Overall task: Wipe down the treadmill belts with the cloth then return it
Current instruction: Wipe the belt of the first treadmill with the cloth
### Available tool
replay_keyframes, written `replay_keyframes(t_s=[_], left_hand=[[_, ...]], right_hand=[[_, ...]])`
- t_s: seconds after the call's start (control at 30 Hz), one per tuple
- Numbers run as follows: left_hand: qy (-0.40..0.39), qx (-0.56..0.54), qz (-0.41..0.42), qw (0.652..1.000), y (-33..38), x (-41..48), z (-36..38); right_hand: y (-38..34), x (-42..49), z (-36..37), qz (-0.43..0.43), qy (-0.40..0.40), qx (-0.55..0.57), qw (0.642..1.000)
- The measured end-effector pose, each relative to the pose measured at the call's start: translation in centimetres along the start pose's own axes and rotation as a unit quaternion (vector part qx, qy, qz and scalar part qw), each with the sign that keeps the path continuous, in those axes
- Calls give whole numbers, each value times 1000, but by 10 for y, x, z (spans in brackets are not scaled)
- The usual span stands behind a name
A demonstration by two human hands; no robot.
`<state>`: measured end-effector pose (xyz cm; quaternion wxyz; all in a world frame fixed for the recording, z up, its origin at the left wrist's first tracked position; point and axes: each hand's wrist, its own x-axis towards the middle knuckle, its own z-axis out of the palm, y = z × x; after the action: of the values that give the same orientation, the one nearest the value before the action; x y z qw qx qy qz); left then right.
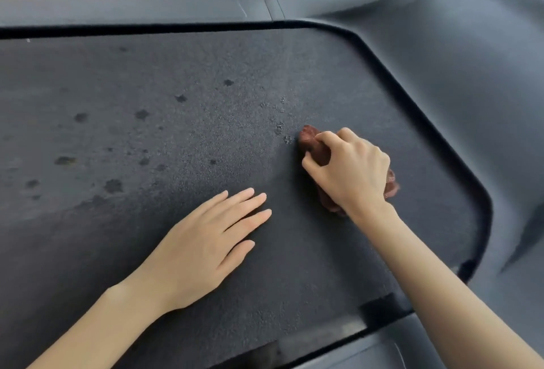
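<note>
The right hand (pixel 353 168), right of the frame's centre, has its fingers curled round a bunched reddish-brown cloth (pixel 310 140) and presses it onto the dark treadmill belt (pixel 147 74). One end of the cloth sticks out past the knuckles toward the upper left; another bit shows under the heel of the hand, at its lower right. The left hand (pixel 206 245) lies flat on the belt at lower centre, fingers straight and close together. Dark spots (pixel 113 185), perhaps damp, dot the belt's left half. The grey plastic housing (pixel 471 59) curves round the belt's right edge.
</note>
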<state>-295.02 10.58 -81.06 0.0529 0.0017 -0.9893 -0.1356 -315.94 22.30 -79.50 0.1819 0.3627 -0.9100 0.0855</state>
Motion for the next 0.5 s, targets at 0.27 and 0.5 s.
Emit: replay_keyframes(t_s=[0.27, 0.5], left_hand=[[-65, 24, -112, 991, -64, -79, 26], [38, -7, -118, 992, -52, -93, -6]], right_hand=[[-74, -6, -1, -107, -5, 65, 992], [-69, -8, 0, -268, -4, 153, 951]])
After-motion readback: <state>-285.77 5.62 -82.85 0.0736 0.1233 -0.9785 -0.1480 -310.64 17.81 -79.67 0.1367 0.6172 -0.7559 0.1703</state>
